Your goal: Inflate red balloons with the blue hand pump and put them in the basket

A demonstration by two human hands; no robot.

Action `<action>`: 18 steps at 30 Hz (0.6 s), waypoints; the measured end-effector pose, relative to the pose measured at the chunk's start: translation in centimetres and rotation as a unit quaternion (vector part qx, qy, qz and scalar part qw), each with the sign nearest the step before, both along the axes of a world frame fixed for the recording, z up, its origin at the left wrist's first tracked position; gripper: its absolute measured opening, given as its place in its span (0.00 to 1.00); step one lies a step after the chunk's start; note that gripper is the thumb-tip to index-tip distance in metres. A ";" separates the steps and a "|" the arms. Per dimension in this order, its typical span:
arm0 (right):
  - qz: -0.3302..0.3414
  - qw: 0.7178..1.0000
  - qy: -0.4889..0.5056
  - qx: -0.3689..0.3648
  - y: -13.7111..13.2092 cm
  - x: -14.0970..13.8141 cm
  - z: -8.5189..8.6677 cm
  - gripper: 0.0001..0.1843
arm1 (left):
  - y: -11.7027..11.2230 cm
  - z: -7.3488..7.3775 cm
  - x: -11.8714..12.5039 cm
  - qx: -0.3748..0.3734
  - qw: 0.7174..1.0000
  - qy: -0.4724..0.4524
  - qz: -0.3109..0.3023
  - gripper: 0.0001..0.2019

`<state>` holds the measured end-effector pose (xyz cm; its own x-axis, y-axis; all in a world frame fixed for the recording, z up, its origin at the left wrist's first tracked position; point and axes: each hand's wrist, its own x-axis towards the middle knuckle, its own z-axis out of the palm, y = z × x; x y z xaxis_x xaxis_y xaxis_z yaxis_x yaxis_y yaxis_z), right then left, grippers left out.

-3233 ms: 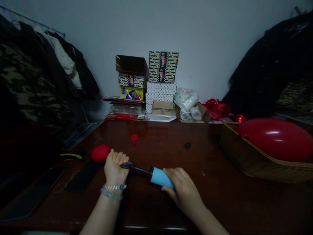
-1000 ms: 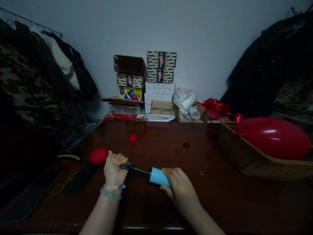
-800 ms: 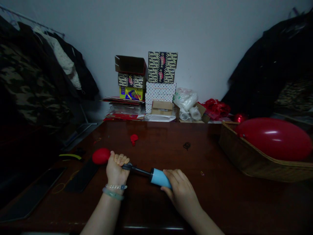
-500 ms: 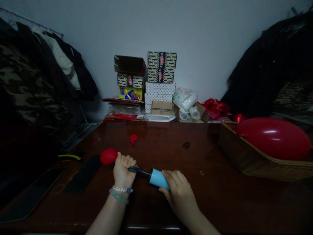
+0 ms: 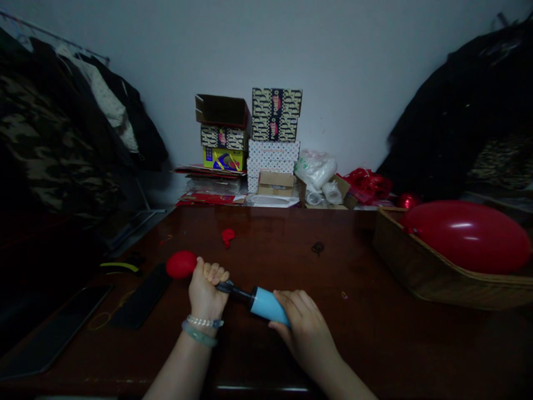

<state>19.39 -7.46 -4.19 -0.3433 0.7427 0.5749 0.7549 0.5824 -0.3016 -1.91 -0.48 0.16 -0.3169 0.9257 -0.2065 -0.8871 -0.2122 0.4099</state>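
Note:
A light-blue balloon pump point(image 5: 268, 306) with a black front part slants between my hands above the table. My left hand point(image 5: 208, 286) is closed around the black end, with a bracelet and a bangle at its wrist. From the far side of that fist sticks out a small, partly filled red balloon point(image 5: 181, 264); its neck is hidden by the fingers. My right hand point(image 5: 306, 328) wraps the blue barrel, covering its rear end. Beyond the hands, a limp red balloon point(image 5: 227, 236) lies on the table.
On the right, a wicker basket point(image 5: 420, 272) holds a large red balloon point(image 5: 466, 236). Two dark flat devices, a phone-like one point(image 5: 141, 300) and a larger one point(image 5: 58, 330), lie left. Stacked boxes point(image 5: 275, 114) stand behind the brown table point(image 5: 266, 239).
Both hands, with the pump and the small balloon, have shifted slightly left. The left hand's grip and the right hand's grip look the same.

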 end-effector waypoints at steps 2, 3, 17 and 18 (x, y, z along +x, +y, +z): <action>0.010 1.000 -0.004 0.001 0.2 0.4 0.1 0.27 | 0.2 0.2 -0.7 0.001 1.000 -0.002 0.009 0.24; 0.015 1.000 -0.008 -0.001 0.4 0.5 0.2 0.27 | 0.2 0.3 -1.1 0.003 1.000 -0.004 0.014 0.23; 0.006 0.999 -0.032 -0.005 0.7 1.1 0.8 0.26 | 0.3 -0.1 -1.5 0.019 1.000 -0.016 0.008 0.23; 0.005 1.000 -0.029 0.000 0.6 1.1 0.8 0.25 | 0.3 -0.1 -1.2 0.017 1.000 -0.017 0.006 0.23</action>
